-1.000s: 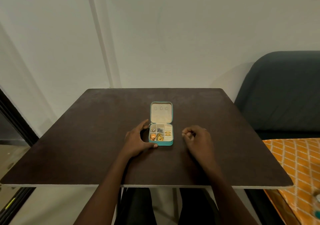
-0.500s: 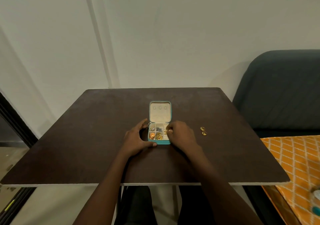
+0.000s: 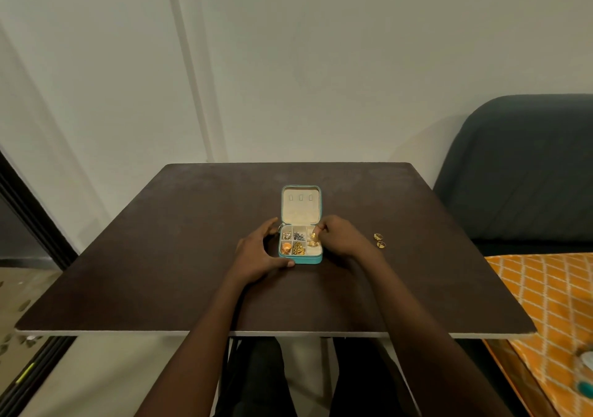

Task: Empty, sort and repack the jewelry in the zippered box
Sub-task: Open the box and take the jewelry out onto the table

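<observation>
Box (image 3: 301,224): teal zippered case, lid laid open and flat toward the top of the frame, centre of the tabletop (image 3: 160,256); six cream compartments in the near half
Contents: silver pieces in the upper-left and upper-middle cells, orange-gold and gold pieces in the lower-left and lower-middle cells, gold pieces (image 3: 312,243) in the right column; lower-right cell looks nearly bare
Set out: two gold earrings (image 3: 379,241) lying on the tabletop right of centre, close together, well apart from the box
Left hand (image 3: 256,254): curved round the box's left side, thumb on the near edge, steadying it
Right hand (image 3: 340,237): fingertips drawn together over the right column, pinching a gold piece (image 3: 313,235) at the upper-right cell
Change: a second ago the right hand was a closed fist right of the box and no earrings showed on the tabletop; half a second ago the pair lay there and the hand was back at the box; now it has a fresh piece between its fingers
Stage: emptying, early; by my reading, one pair out, five cells untouched
Next: likely lift this piece out and lay it by the pair, keeping kinds together
</observation>
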